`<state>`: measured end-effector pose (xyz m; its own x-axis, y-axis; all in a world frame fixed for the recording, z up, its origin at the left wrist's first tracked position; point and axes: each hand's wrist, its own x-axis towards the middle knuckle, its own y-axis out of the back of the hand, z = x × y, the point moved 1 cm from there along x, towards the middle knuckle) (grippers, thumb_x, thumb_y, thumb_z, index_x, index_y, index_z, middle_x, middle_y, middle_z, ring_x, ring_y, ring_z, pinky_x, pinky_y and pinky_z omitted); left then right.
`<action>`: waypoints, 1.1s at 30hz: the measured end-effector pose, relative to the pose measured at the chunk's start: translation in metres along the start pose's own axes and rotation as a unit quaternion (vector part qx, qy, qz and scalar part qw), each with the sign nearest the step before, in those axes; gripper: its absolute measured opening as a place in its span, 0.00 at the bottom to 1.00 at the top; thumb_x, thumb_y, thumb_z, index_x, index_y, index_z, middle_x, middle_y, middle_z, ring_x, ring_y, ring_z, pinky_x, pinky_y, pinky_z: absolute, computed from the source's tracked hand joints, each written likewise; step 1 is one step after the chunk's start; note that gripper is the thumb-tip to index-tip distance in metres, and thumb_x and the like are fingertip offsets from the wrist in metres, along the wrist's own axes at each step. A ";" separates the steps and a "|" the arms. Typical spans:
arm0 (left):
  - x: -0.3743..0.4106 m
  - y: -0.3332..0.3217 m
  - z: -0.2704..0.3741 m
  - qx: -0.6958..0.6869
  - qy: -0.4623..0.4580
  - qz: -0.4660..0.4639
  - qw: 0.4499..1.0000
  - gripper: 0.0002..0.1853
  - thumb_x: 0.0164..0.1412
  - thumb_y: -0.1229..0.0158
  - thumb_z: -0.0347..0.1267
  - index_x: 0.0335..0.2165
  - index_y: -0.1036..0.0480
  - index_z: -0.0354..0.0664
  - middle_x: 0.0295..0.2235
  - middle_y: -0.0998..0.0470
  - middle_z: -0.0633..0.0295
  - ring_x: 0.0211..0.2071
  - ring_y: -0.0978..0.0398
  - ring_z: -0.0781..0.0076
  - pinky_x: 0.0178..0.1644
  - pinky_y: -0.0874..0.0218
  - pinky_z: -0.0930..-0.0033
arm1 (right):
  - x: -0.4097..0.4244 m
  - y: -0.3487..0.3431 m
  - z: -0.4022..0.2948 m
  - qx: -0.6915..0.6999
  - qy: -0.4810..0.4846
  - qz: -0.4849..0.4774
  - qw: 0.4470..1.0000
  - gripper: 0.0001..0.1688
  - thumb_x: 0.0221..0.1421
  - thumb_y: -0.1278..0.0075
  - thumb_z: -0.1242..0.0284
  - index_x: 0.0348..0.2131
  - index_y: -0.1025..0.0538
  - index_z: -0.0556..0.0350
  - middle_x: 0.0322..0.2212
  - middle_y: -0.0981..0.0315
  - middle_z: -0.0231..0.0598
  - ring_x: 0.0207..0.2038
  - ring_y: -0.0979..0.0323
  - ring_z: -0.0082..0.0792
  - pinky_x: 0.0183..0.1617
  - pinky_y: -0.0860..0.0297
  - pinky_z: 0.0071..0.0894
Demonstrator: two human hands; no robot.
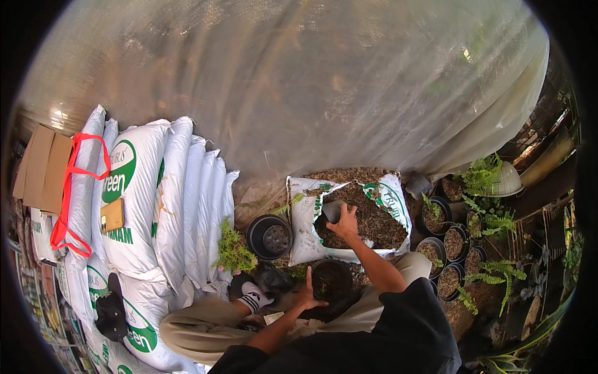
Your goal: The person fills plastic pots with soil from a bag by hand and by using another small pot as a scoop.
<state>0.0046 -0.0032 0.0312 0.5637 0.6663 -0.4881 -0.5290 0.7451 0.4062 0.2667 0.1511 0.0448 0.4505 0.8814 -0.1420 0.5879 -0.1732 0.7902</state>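
My right hand (345, 222) reaches into a torn-open white sack (306, 233) of brown potting mix (369, 205). It grips a small dark grey plastic container (332, 211), which lies tilted in the mix. Between my legs stands a round black plant pot (331, 287) with dark soil and a small green sprig inside. My left hand (307, 295) holds that pot at its left side, thumb and fingers spread along the rim. Left of the sack is another black pot (269, 237), with drainage holes visible in its bottom.
Filled white sacks (135, 187) are stacked at left, bearing a phone (112, 216), a black cap (111, 311) and a red strap (67, 196). A flowering plant (233, 250) grows beside them. Several potted ferns (437, 215) stand at right. Plastic sheeting (299, 93) hangs behind.
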 end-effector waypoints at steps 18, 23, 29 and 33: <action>-0.008 -0.004 -0.008 0.078 0.079 0.007 0.994 0.84 0.34 0.19 0.46 0.65 0.88 0.67 0.60 0.35 0.40 0.56 0.31 0.40 0.53 0.35 0.47 | -0.017 -0.003 0.018 0.130 -0.084 -0.090 0.984 0.56 0.33 0.28 0.51 0.57 0.36 0.53 0.59 0.50 0.67 0.53 0.33 0.63 0.54 0.30 0.53; -0.011 0.001 0.034 0.150 0.125 0.029 0.980 0.85 0.32 0.19 0.48 0.65 0.86 0.74 0.60 0.38 0.38 0.55 0.31 0.36 0.52 0.36 0.42 | 0.011 -0.035 0.085 0.255 -0.156 -0.018 0.954 0.52 0.37 0.28 0.55 0.54 0.35 0.62 0.47 0.31 0.57 0.41 0.25 0.47 0.37 0.24 0.46; -0.021 -0.001 0.041 0.163 0.179 0.053 0.969 0.85 0.30 0.17 0.46 0.65 0.84 0.77 0.62 0.41 0.40 0.60 0.36 0.39 0.60 0.46 0.35 | -0.002 -0.003 0.070 0.305 -0.179 -0.024 0.935 0.51 0.38 0.29 0.58 0.55 0.37 0.62 0.49 0.33 0.52 0.45 0.26 0.45 0.37 0.22 0.48; -0.025 -0.008 0.040 0.164 0.176 0.080 0.967 0.86 0.28 0.17 0.43 0.66 0.82 0.77 0.62 0.41 0.41 0.60 0.36 0.40 0.59 0.44 0.36 | -0.020 0.031 0.049 0.332 -0.218 -0.035 0.917 0.53 0.39 0.30 0.57 0.57 0.39 0.61 0.55 0.40 0.54 0.52 0.31 0.48 0.42 0.22 0.53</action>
<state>0.0199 -0.0245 0.0709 0.2097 0.7652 -0.6086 -0.3288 0.6414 0.6932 0.3086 0.1065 0.0427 0.5361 0.6665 -0.5181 0.8403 -0.4797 0.2525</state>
